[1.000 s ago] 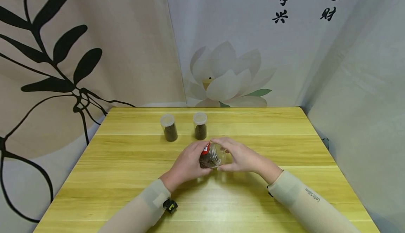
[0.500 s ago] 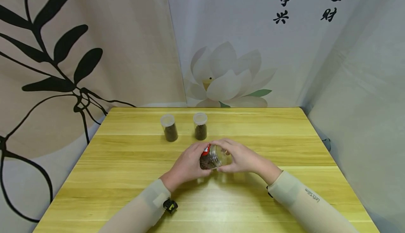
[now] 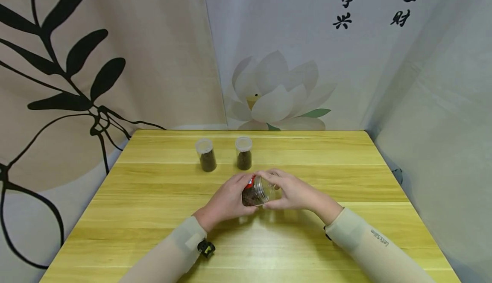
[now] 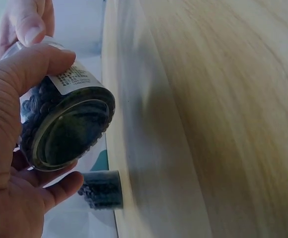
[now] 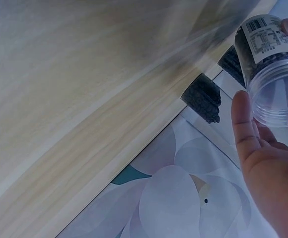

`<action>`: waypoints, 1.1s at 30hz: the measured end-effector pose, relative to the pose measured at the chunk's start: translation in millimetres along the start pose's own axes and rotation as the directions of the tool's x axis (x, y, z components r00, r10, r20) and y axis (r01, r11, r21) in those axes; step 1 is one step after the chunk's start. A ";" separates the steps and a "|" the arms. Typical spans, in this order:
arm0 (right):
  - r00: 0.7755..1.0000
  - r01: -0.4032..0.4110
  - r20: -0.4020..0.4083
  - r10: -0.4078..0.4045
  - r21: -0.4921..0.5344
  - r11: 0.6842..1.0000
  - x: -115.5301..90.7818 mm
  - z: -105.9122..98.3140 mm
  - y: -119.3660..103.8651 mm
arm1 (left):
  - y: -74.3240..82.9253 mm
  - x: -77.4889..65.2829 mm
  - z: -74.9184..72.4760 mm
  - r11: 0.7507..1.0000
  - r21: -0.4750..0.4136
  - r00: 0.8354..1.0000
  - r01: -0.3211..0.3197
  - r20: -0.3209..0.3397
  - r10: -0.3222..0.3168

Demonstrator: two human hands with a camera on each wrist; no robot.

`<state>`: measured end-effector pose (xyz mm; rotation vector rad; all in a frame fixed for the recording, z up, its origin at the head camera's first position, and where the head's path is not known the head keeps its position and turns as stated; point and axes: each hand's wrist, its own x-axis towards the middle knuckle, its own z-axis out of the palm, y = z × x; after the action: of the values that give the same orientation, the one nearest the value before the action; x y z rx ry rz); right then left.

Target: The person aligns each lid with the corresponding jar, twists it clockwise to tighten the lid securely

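A clear jar (image 3: 251, 196) with dark brown granular contents lies tilted between my hands, above the table's middle. Red label shows on it in the head view, and a white label with a barcode (image 5: 256, 25) in the right wrist view. My left hand (image 3: 227, 196) grips the jar's body from the left, thumb across its side, and the jar's base (image 4: 72, 134) faces the left wrist camera. My right hand (image 3: 294, 192) holds the clear, ridged top end (image 5: 278, 94) between thumb and fingers. Fingers partly hide both ends.
Two capped jars with similar dark contents stand farther back on the wooden table (image 3: 326, 155): a left jar (image 3: 208, 160) and a right jar (image 3: 244, 159). Behind the table hangs a printed curtain (image 3: 173, 61); another light cloth (image 3: 442, 125) is on the right.
Both hands keep their hold on the jar with hardly any movement. The right fingers shift very slightly at the top end; the two jars behind stay put.
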<state>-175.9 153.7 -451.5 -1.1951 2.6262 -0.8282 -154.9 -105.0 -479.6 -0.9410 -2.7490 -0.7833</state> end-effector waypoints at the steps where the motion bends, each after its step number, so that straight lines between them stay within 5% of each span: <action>1: 1.000 -0.004 0.005 0.004 0.002 1.000 -0.3 -0.3 0.0 | -0.2 0.3 0.1 1.000 -0.002 1.000 -0.001 0.000 0.001; 14: 1.000 -0.002 -0.004 0.002 0.027 1.000 -1.3 -1.1 2.6 | -2.8 2.3 3.5 0.997 -0.073 0.999 0.036 -0.016 -0.037; 33: 0.999 0.034 -0.038 -0.031 0.067 0.997 -0.7 -3.9 5.5 | -1.6 3.7 -1.5 0.992 -0.127 0.999 -0.013 -0.048 0.007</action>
<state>-180.4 158.7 -451.3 -1.2196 2.5917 -0.9460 -158.9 -104.9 -478.0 -0.9449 -2.6783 -0.9766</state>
